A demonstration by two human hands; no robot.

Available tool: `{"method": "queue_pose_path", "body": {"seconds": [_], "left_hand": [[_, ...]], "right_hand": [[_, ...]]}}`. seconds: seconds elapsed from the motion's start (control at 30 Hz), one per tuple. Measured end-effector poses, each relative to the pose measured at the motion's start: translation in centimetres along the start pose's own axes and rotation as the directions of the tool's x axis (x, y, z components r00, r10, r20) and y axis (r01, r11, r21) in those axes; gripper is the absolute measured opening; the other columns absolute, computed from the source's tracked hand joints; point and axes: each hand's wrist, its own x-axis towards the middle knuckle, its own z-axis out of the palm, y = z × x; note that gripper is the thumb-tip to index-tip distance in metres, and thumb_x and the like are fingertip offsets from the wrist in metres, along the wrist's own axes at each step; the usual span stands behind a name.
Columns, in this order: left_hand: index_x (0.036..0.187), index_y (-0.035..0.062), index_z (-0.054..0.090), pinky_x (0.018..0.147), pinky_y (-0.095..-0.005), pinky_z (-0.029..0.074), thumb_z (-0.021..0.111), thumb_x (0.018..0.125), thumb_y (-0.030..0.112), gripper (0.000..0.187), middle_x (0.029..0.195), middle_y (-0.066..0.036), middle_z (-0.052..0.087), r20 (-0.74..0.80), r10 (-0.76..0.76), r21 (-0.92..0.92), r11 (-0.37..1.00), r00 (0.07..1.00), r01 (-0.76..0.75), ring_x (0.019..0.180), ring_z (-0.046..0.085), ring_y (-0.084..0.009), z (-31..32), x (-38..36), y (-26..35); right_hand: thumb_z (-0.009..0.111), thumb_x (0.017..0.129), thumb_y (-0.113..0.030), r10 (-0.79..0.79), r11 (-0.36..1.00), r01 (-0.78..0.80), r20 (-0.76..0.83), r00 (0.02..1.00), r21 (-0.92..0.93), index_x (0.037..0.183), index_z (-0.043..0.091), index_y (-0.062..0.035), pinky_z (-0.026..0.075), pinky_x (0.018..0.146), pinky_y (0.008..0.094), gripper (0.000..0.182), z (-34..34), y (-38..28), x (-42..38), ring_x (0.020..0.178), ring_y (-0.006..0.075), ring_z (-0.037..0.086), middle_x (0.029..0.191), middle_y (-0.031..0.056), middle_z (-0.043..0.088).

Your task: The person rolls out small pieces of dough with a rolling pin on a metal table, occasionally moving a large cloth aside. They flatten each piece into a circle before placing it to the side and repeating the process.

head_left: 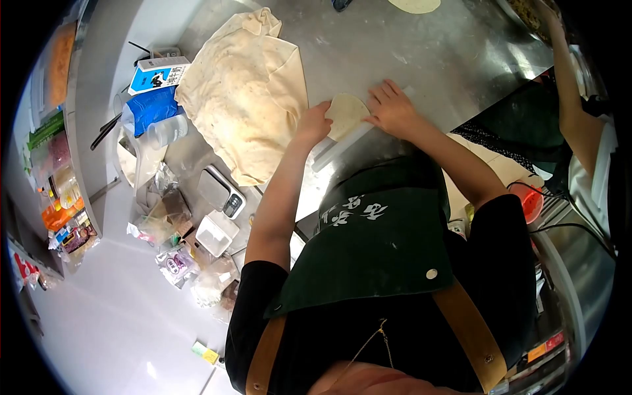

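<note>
A thin round of pale dough [347, 116] lies on the metal worktop [349, 46] between my two hands. At its left edge, my left hand [313, 124] has its fingers closed on the dough. My right hand [391, 110] is at the right edge, thumb against the dough and fingers spread over the worktop. A whitish, straight rolling pin [342, 147] lies just below the dough, near the worktop's front edge. Another dough round [415, 5] is at the top of the view. Left of my left hand, a large cream cloth [243, 92] covers something bulky.
On the left stand a milk carton [158, 74], a blue bag [151, 108], a clear cup [167, 131], a digital scale [221, 191] and a white container [216, 233]. At the right, another person's arm [571, 99] reaches towards a tray of filling [526, 16].
</note>
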Motion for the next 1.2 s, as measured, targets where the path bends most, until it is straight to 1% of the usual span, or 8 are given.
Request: {"method": "queue_pose_path", "body": {"seconds": [0.13,0.23,0.33,0.47,0.7,0.9,1.1,1.2], "left_hand": [[0.114,0.0036,0.063,0.084,-0.0405,0.049,0.061,0.082,0.006,0.032,0.105,-0.020,0.067,-0.065,0.020,-0.219,0.975,0.998,-0.034,0.099,0.063,-0.0351,0.5,0.5,-0.8],[0.110,0.0023,0.064,0.080,-0.0370,0.050,0.062,0.082,0.007,0.028,0.100,-0.017,0.069,-0.086,0.031,-0.387,0.920,0.996,-0.062,0.094,0.066,-0.0302,0.5,0.9,-1.3],[0.109,0.0023,0.065,0.077,-0.0347,0.051,0.065,0.081,0.009,0.029,0.096,-0.015,0.070,0.007,0.037,-0.324,0.946,0.999,-0.033,0.089,0.067,-0.0263,-0.5,1.7,-0.7],[0.109,0.0019,0.065,0.078,-0.0389,0.051,0.067,0.079,0.012,0.031,0.094,-0.017,0.070,0.059,0.015,-0.242,0.970,0.998,0.000,0.090,0.066,-0.0311,-1.8,1.7,0.9],[0.111,0.0030,0.063,0.080,-0.0444,0.051,0.065,0.081,0.014,0.033,0.109,-0.021,0.064,-0.255,0.100,0.163,0.985,0.962,-0.059,0.098,0.062,-0.0382,1.6,-1.0,1.5],[0.094,0.0006,0.059,0.072,-0.0487,0.049,0.061,0.081,0.009,0.016,0.094,-0.018,0.064,-0.239,0.183,0.082,0.982,0.954,-0.168,0.086,0.061,-0.0399,0.1,-5.4,6.0],[0.112,0.0032,0.060,0.078,-0.0474,0.050,0.065,0.081,0.009,0.032,0.099,-0.021,0.066,-0.199,0.109,-0.376,0.910,0.974,-0.178,0.092,0.062,-0.0433,-0.6,-1.8,4.7],[0.119,0.0041,0.055,0.079,-0.0482,0.050,0.065,0.081,0.007,0.040,0.098,-0.023,0.066,-0.135,-0.008,-0.084,0.996,0.991,-0.004,0.095,0.062,-0.0426,0.3,0.7,2.1]], "right_hand": [[0.062,0.084,-0.035,0.257,0.955,-0.273,-0.133,0.957,-0.114,0.118,0.055,-0.0037,0.026,0.111,0.0521,0.046,3.4,-0.9,1.2,0.130,0.0343,0.040,0.137,0.0181,0.047],[0.057,0.089,-0.035,0.290,0.944,-0.294,-0.048,0.956,-0.148,0.132,0.047,-0.0033,0.025,0.111,0.0540,0.054,3.4,-1.2,0.3,0.136,0.0364,0.034,0.145,0.0220,0.036],[0.053,0.092,-0.038,0.343,0.924,-0.331,0.031,0.939,-0.189,0.138,0.041,-0.0023,0.024,0.112,0.0535,0.060,3.4,-0.8,4.4,0.138,0.0361,0.031,0.148,0.0232,0.033],[0.053,0.092,-0.038,0.293,0.944,-0.304,-0.096,0.951,-0.129,0.139,0.040,0.0001,0.025,0.112,0.0526,0.062,4.3,-0.4,5.8,0.137,0.0360,0.033,0.148,0.0217,0.034],[0.071,0.076,-0.033,0.090,0.995,-0.089,0.035,0.995,-0.052,0.125,0.055,-0.0035,0.027,0.111,0.0525,0.059,1.1,-1.1,-5.9,0.132,0.0344,0.039,0.140,0.0198,0.044],[0.073,0.071,-0.019,-0.042,0.999,0.043,0.122,0.992,-0.006,0.101,0.063,-0.0130,0.027,0.112,0.0494,0.033,-0.7,-0.3,-7.0,0.124,0.0311,0.045,0.123,0.0137,0.054],[0.074,0.066,-0.015,0.005,1.000,-0.005,0.089,0.996,0.002,0.093,0.062,-0.0122,0.031,0.111,0.0481,0.029,-4.0,0.9,-6.3,0.113,0.0276,0.050,0.107,0.0083,0.055],[0.076,0.065,-0.016,0.010,1.000,-0.008,0.094,0.996,-0.017,0.090,0.062,-0.0121,0.033,0.110,0.0481,0.030,-3.9,1.5,-4.0,0.112,0.0267,0.051,0.108,0.0079,0.055]]}}
